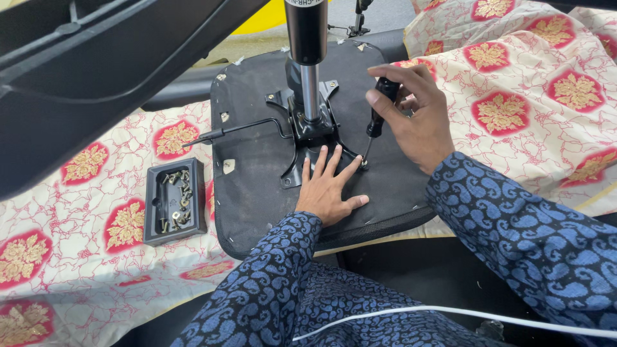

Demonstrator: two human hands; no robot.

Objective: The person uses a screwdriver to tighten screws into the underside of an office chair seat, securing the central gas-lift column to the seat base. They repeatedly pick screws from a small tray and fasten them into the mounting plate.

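Note:
An upturned black chair seat (257, 167) lies on a patterned cloth, with a black metal mechanism plate (313, 125) and a chrome gas cylinder (307, 71) standing up from it. My left hand (329, 187) lies flat on the seat underside, fingers spread, fingertips at the plate's near arm. My right hand (414, 115) grips a black-handled screwdriver (379, 115), its tip down at a screw by my left fingertips. A thin lever rod (238, 130) sticks out leftward from the mechanism.
A small black tray (154, 215) with several loose screws sits left of the seat. A cream cloth with red and gold motifs (527, 96) covers the surface. A large black chair part (83, 71) overhangs the upper left. A white cable (450, 313) crosses my lap.

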